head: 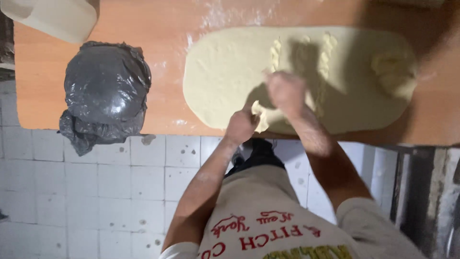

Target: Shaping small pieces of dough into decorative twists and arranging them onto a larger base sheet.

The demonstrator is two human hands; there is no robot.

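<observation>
— What were the fingers doing at that moment?

— The left hand [241,125] had its fingers curled in and pinched on a small torn lump of pale dough [259,116], right at the near edge of the broad, flat, pale yellow sheet of dough [225,76]. The right hand [286,91] lay on top of that sheet, just beside the left, knuckles up. It was blurred, so I could not tell whether its fingers were bent closed or only pressed flat; they did touch the dough.

— And the lump, was it free of the sheet?

— Hard to say. It sat between the two hands and met the sheet's edge; whether it was fully torn off I could not tell.

— What lay beyond the fingers?

— Just past the right hand's fingertips ran two ridged, pinched rows in the dough [276,53]. Farther out to the right of that hand was a rumpled mound of folded dough [394,69] on the same sheet. All of it rested on an orange-brown wooden table [158,29] dusted with white flour.

— Anything on the left hand's side?

— Well apart from it, a crumpled dark grey plastic bag bundle [105,88] sat on the table, hanging a little over its near edge. Beyond that, at the far corner, was a cream plastic container [52,17]. Below the table showed a white tiled floor [96,192].
</observation>
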